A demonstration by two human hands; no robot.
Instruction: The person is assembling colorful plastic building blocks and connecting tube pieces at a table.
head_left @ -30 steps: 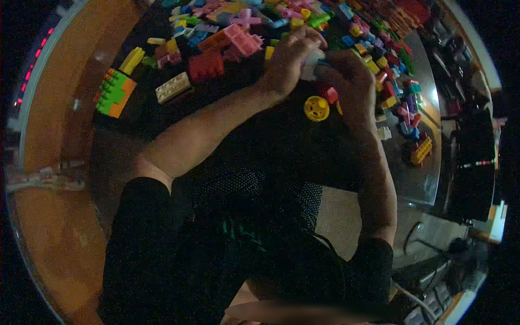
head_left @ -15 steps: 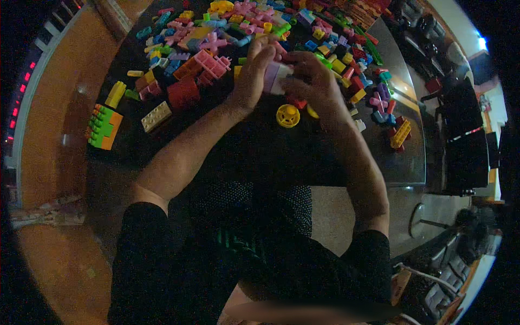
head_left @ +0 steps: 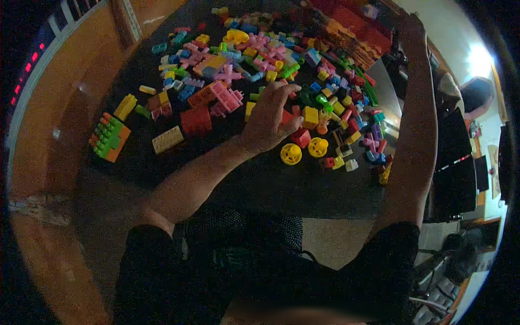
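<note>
My left hand hovers over the near middle of the block pile, with thumb and forefinger apart in a curve and no block plainly held. A red block and a yellow block lie just right of its thumb. Nearer to me sit two round yellow pieces with openwork sides. Stretched far out to the upper right, my right hand is dark, and its fingers do not show clearly. A pale purple piece appears left of it; whether the hand touches it, I cannot tell.
Many coloured toy blocks spread over the dark table. A green and orange block assembly stands at the left, beside a cream block and a red block. A red-orange printed sheet or box lies at the far right.
My hands have parted from the purple and white block they held together. The right arm has swung far out to the upper right. My left hand stays over the pile, its fingers now spread.
</note>
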